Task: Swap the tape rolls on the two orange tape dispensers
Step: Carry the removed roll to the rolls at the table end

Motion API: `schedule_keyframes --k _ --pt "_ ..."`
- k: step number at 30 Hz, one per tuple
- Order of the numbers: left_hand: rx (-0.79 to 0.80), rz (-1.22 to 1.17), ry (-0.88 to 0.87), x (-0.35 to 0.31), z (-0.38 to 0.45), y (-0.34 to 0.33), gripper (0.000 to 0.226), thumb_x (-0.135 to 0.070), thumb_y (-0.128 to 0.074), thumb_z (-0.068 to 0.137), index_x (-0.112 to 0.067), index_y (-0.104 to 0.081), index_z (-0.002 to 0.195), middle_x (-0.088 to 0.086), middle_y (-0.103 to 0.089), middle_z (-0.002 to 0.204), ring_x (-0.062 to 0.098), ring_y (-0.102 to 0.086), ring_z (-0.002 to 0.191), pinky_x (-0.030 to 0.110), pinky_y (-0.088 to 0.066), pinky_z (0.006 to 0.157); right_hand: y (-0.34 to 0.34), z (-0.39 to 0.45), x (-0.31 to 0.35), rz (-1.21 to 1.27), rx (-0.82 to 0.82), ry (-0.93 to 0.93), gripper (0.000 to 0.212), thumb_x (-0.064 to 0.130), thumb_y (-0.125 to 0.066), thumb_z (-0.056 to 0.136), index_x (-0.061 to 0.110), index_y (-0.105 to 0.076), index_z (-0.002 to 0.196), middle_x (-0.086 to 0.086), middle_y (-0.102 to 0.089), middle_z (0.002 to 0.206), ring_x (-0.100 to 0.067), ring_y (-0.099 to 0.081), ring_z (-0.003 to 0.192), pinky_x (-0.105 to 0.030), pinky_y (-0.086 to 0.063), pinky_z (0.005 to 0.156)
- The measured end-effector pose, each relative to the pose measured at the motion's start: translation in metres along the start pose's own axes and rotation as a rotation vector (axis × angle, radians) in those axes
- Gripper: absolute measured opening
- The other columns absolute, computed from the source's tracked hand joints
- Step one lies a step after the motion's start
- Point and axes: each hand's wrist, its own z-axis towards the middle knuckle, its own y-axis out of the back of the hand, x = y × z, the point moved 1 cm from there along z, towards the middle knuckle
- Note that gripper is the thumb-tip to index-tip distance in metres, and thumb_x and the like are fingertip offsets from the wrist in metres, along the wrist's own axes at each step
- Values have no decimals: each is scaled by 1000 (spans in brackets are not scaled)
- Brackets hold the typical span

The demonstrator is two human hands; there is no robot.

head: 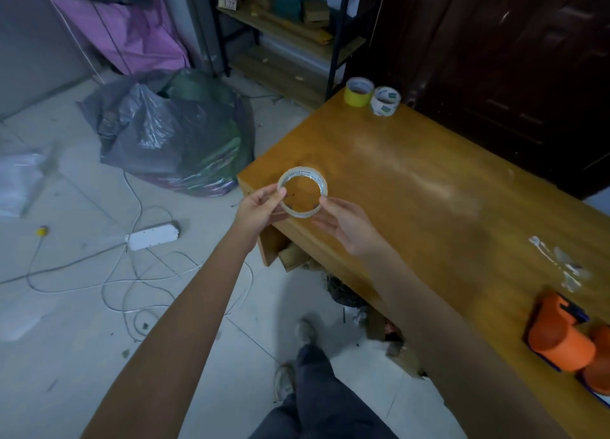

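I hold a clear tape roll out over the near corner of the wooden tabletop, my left hand pinching its rim and my right hand gripping the other side. The 2 orange tape dispensers sit well apart, at the right edge, so reloading seems still ahead. 2 spare rolls stand at the far corner; cables and a bin bag litter the tiled floor.

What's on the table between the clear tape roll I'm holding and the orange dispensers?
In the head view, only scraps of used tape lie between the clear tape roll and the orange dispensers; otherwise bare table.
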Motion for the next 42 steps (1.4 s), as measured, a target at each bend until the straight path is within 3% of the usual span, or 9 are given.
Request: schedule_keyframes --k 7,18,21,27,33,35,38,40,42 --pt "1 47 16 -14 66 14 39 -25 -59 90 -3 -58 123 5 -67 103 18 -67 91 24 -59 74 -12 66 25 7 -14 -22 46 23 -65 87 3 -54 127 -12 -68 116 -20 -68 102 -30 -57 84" --pt "62 145 39 -65 181 2 34 -23 -58 91 -6 -59 121 0 -68 96 15 -68 86 27 -58 78 -18 163 83 56 -80 -18 45 20 -62 89 -2 -52 127 -16 -64 121 -24 -65 105 -31 -56 86" --pt "97 155 37 -73 205 -9 24 -22 -57 91 -10 -63 112 -1 -68 92 12 -68 81 27 -58 78 -14 178 98 84 -115 -3 40 19 -60 91 -1 -54 125 -10 -67 106 -19 -67 93 -29 -56 83" --pt "182 173 90 -80 261 -32 32 -21 -58 91 -2 -61 117 7 -65 100 20 -65 91 32 -56 83 -4 211 116 171 -295 -14 43 16 -60 91 -5 -50 128 -14 -63 111 -27 -63 105 -41 -51 97" --pt "280 209 176 -81 316 -63 39 -21 -58 91 3 -56 123 11 -64 109 22 -64 99 26 -58 77 0 236 134 110 -567 20 38 24 -56 94 -2 -55 121 -16 -63 110 -29 -65 102 -30 -56 76" --pt "285 244 176 -80 335 -71 39 -21 -57 91 2 -58 123 13 -65 111 24 -64 102 26 -58 77 1 248 137 82 -671 39 30 23 -55 94 -1 -62 110 -15 -63 101 -28 -64 94 -36 -57 81" --pt "284 408 112 -75 362 -80 18 -25 -57 92 -13 -70 95 4 -67 87 21 -64 87 38 -56 85 0 273 142 -5 -824 5 35 25 -53 95 -3 -65 112 -10 -64 84 -24 -62 78 -39 -54 80" --pt "275 531 44 -73 378 -84 26 -27 -56 92 -29 -59 66 -4 -59 69 22 -60 78 49 -54 86 -1 289 143 -63 -880 -20 37 28 -52 95 1 -65 116 -3 -60 77 -17 -56 71 -34 -48 73" --pt "302 587 11 -72 389 -88 24 -28 -55 92 -22 -66 71 -6 -57 67 22 -60 79 52 -53 85 -1 302 143 -64 -924 -44 38 30 -51 95 3 -63 119 -8 -64 92 -22 -60 86 -38 -53 83"
